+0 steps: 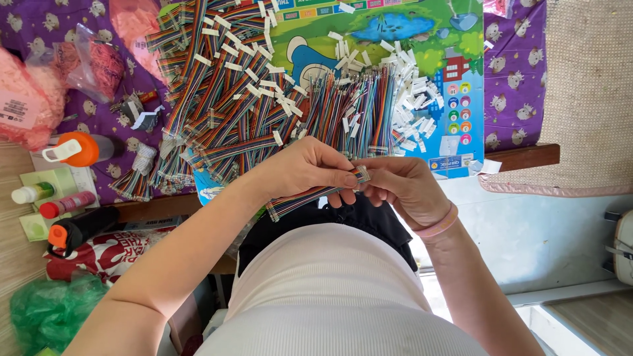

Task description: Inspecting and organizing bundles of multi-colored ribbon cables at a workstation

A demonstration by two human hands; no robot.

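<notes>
Purple-clothed desk (514,99) heaped with rainbow cables (231,99) lies beyond both hands, left hand (306,168) and right hand (405,188) together pinching a ribbon cable (310,196), its long axis slanting from left-near to right-far, forearms bent inward.

Glossy plastic ribbon cable (300,199); matt cloth tablecover (514,99).

Low table (527,157): purple patterned cloth (514,86), cartoon play mat (422,39), heaped rainbow ribbon cables (231,99), white connectors (412,92).

Rainbow-striped ribbon cables (231,99) with white connectors (412,92) lie beyond the hands (359,178), on a purple cloth (514,79) with animal print.
</notes>
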